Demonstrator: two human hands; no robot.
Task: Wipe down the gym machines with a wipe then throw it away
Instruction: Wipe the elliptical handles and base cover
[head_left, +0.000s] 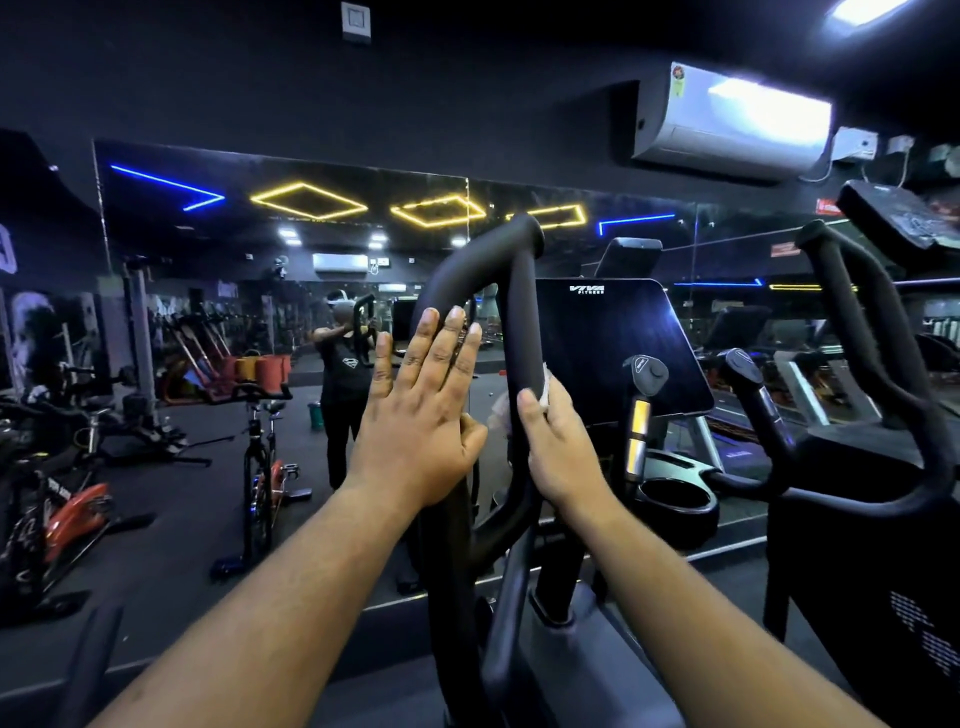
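In the head view, the person stands at a black elliptical machine (857, 519) facing a long wall mirror (291, 312). The left hand (421, 410) lies flat against the outer bar of the looped black padded handle (498, 291); its fingers (441, 353) are straight and close together, pointing up, and they only steady the bar, they do not hold it. The right hand (558, 441) grips the inner bar of the same loop. Its fingers are curled round the bar, and a small white wipe (544, 387) is pressed between them and the padding; only a corner of the wipe shows above the knuckles.

My judgement is that the task is in the wiping stage, on this one handle. The wipe is on the middle part of the inner bar, so the top bend of the loop and the outer bar probably remain to be wiped, but the pictures do not show which surfaces are already clean. The dark glossy console screen (613, 348), the second looped handle (878, 332) on the right, the short grips with yellow bands (639, 415) and the other machines, such as the spin bike with orange parts (262, 467), also seem to be left. Throwing the wipe away is not yet done, and I cannot see any bin with certainty.
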